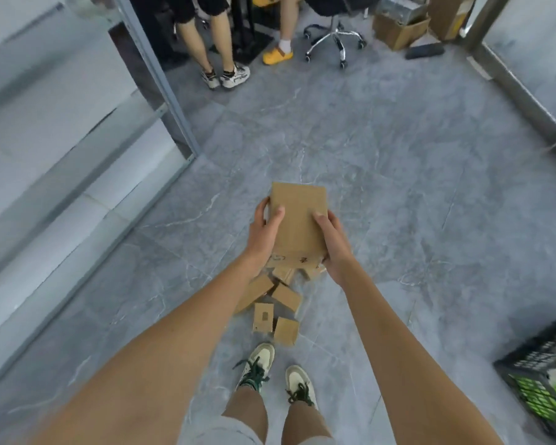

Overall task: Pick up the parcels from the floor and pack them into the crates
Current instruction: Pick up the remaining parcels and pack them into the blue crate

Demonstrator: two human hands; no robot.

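Observation:
A brown cardboard parcel is held in the air in front of me, above the floor. My left hand grips its left side, thumb on top. My right hand grips its right side and lower corner. Beneath it, several small cardboard parcels lie in a loose heap on the grey floor, just ahead of my shoes. A black plastic crate with something green inside stands at the lower right edge of the view.
Two people's legs and a wheeled office chair are at the far end. Cardboard boxes stand at the back right. A metal-framed glass partition runs along the left, another metal frame on the right.

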